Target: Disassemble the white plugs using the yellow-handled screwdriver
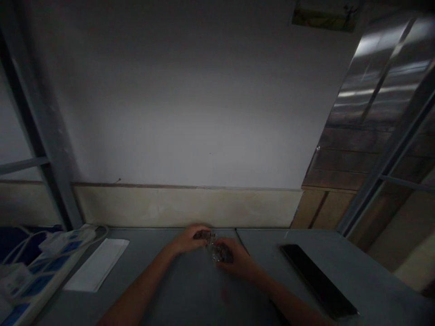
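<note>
Near the back middle of the grey table, my left hand has its fingers curled round a small clear item with dark contents. Just to its right, my right hand grips a similar clear item with dark contents. Both look like transparent wrapping or small containers, too blurred and dim to identify. They come close together between the hands, and I cannot tell if they are joined.
A white paper lies left, beside a long white power strip with cables and plugs. A flat black object lies right. Grey metal posts rise at both sides, before a wall.
</note>
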The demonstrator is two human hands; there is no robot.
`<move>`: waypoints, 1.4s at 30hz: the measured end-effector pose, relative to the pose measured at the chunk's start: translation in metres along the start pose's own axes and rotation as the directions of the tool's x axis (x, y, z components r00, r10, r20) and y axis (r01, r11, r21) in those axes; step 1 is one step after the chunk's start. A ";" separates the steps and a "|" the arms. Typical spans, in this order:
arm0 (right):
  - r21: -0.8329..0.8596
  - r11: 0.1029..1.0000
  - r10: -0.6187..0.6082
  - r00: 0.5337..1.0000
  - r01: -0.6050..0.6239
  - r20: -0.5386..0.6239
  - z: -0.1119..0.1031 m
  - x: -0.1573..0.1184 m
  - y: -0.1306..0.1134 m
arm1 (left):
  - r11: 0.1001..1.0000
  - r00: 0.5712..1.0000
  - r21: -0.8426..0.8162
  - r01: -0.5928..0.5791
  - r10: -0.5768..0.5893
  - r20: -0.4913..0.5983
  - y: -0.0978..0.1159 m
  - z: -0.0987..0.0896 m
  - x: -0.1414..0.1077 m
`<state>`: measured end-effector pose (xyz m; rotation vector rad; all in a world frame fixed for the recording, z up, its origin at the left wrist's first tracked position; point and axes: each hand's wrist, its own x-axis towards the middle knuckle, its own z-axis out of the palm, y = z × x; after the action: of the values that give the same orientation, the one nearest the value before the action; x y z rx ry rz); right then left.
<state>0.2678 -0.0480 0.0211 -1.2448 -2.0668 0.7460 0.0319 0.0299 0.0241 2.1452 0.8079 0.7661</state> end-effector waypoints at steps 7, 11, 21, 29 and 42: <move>0.066 0.998 -0.024 0.999 0.021 0.037 0.017 -0.033 -0.035 | 0.997 0.989 -0.014 0.074 -0.075 -0.126 0.010 0.025 -0.011; 0.102 0.994 -0.053 0.998 0.048 0.046 0.031 -0.035 -0.048 | 0.994 0.970 -0.022 0.107 -0.109 -0.217 0.019 0.040 -0.016; 0.086 0.991 -0.093 0.986 0.105 -0.137 0.001 -0.020 -0.030 | 0.990 0.981 -0.106 0.088 -0.105 -0.163 0.024 0.014 -0.058; 0.015 0.992 -0.128 0.988 0.127 0.084 -0.011 0.022 -0.006 | 0.998 0.997 0.058 -0.024 0.028 -0.066 0.039 0.006 -0.064; 0.049 0.988 -0.153 0.976 0.148 0.155 -0.010 0.026 -0.003 | 0.998 0.996 0.037 0.059 -0.056 -0.070 0.024 0.009 -0.045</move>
<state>0.2632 -0.0245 0.0353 -1.0236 -2.2363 0.8318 0.0177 -0.0197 0.0250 2.1300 0.9234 0.8038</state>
